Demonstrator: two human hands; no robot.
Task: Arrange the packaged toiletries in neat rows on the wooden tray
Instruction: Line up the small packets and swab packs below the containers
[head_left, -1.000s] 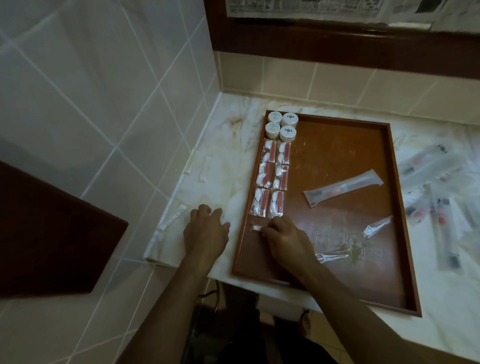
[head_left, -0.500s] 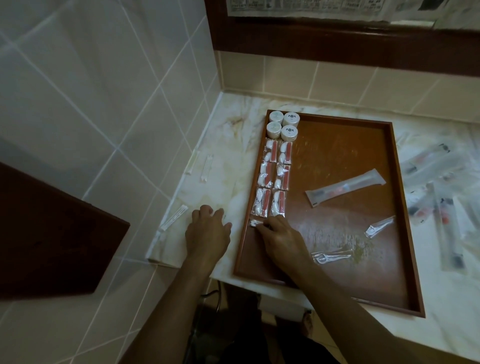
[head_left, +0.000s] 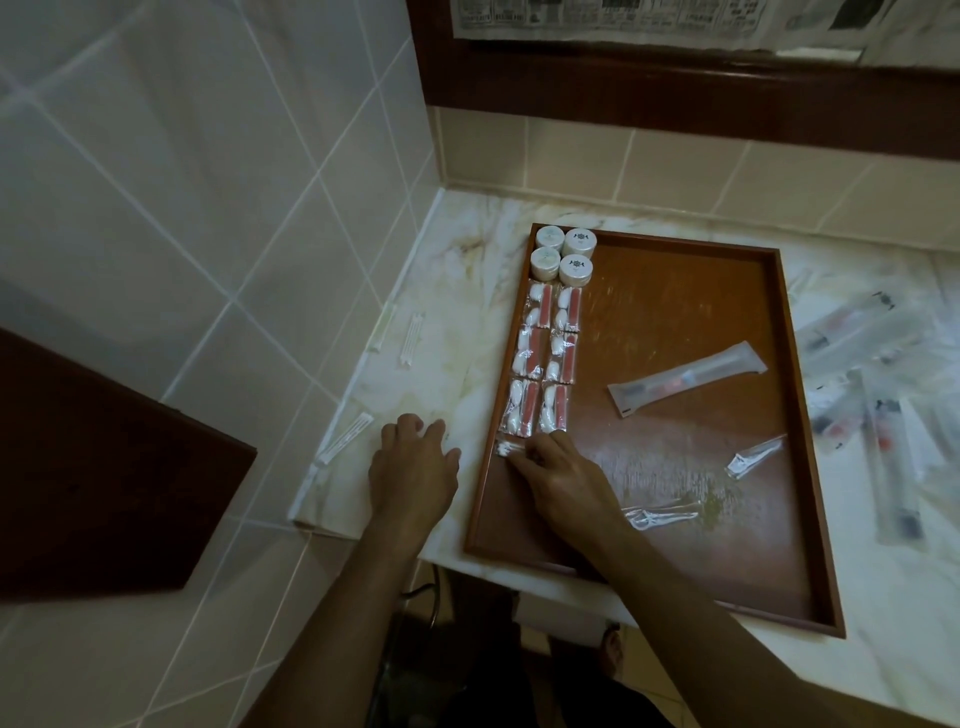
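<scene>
Little has changed over the last second: the right hand (head_left: 558, 480) stays at the near-left of the wooden tray (head_left: 810, 597), fingertips pinching a small white packet (head_left: 503, 448) and nudging it a touch closer to the tray's left wall, just below the 6 red-and-white sachets (head_left: 540, 358) and 4 round jars (head_left: 563, 255). The left hand (head_left: 413, 467) still rests spread flat on the desk (head_left: 457, 332) beside the tray. The third row is only starting; a long tube packet (head_left: 685, 378) and 2 clear packets (head_left: 753, 457) lie loose on the tray, more packets (head_left: 883, 415) on the desk to the right.
</scene>
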